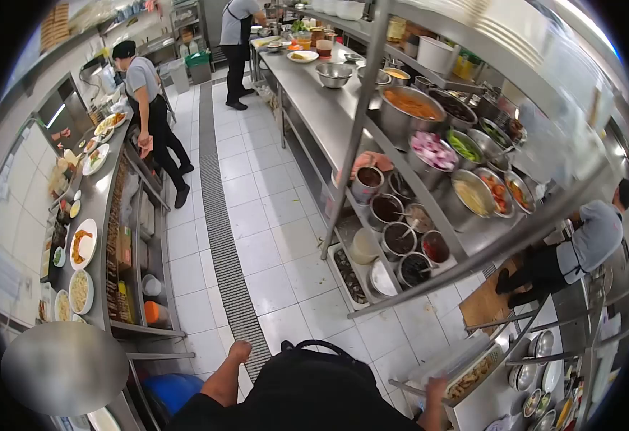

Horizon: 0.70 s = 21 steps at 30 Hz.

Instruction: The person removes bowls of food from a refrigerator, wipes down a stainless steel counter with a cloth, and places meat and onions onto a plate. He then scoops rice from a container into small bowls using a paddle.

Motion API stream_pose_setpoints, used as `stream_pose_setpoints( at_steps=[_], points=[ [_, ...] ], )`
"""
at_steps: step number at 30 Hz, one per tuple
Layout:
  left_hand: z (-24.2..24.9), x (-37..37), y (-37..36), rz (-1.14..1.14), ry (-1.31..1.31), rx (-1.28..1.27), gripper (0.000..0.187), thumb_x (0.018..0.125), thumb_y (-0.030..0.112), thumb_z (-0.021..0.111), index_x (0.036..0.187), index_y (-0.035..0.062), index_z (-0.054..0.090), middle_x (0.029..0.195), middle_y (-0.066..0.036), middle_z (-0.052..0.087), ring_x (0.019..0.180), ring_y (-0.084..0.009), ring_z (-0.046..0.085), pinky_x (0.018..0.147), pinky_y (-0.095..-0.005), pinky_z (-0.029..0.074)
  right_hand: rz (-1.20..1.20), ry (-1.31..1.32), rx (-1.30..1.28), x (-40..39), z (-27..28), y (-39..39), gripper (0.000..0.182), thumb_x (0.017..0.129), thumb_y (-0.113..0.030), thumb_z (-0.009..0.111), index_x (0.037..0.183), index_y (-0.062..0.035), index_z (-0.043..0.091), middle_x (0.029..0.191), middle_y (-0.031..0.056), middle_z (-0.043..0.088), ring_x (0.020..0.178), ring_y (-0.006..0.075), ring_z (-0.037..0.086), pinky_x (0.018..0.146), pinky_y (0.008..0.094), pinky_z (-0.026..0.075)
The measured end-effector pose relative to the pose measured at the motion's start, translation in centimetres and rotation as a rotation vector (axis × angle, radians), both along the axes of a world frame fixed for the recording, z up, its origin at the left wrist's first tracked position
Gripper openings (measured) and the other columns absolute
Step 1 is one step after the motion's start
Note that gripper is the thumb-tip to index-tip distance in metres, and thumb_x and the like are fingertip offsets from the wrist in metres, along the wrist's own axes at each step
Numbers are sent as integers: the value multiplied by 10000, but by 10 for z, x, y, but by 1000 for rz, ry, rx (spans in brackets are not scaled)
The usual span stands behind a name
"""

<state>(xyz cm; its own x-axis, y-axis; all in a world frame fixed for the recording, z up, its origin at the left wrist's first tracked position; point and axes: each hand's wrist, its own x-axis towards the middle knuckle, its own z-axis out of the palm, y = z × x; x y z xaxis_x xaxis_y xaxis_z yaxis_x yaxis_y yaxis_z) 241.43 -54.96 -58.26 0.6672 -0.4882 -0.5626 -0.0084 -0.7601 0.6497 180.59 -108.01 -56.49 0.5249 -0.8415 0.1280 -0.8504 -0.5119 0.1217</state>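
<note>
Low in the head view, on the left of my black-clad body, my left hand (239, 351) is closed in a loose fist over the tiled floor (271, 244), and what it holds, if anything, is hidden. On the other side, my right hand (436, 388) is smeared by motion. It is beside a long tray of food pieces (474, 375) and a clear plastic lid or box (447, 359); whether they touch is unclear.
A steel counter with plates (84, 244) runs along the left. A steel rack (361, 144) with bowls and pots (411, 108) stands centre right. Co-workers stand at the left (142, 93), the back (237, 43) and the right (591, 241). A floor drain (217, 179) runs forward.
</note>
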Motion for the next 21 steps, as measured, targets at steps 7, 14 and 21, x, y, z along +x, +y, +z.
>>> stream_pose_setpoints(
  at_steps=[7,14,21],
  points=[
    [78,91,-61,633,522,-61,349,907,272,575,1182,57,555,925,-75,616,703,-211,616,592,-386,553,191,-442,838,419,164,86,325,910,-303,553,1028,-30,684,886,160,699,795,266,692,757,370,524],
    [94,235,-84,627,397,-182,299,916,211,553,1167,50,577,872,-61,621,646,-173,627,531,-305,519,453,-850,833,755,251,55,343,907,-193,593,1184,8,604,1183,193,620,1078,354,603,942,402,466],
    [139,310,-34,902,307,24,293,898,241,528,1090,38,614,892,-104,640,668,-234,640,535,-368,539,17,-925,239,962,271,-75,480,897,-214,567,1327,-13,494,1473,223,339,1321,412,355,1097,484,270]
  ],
)
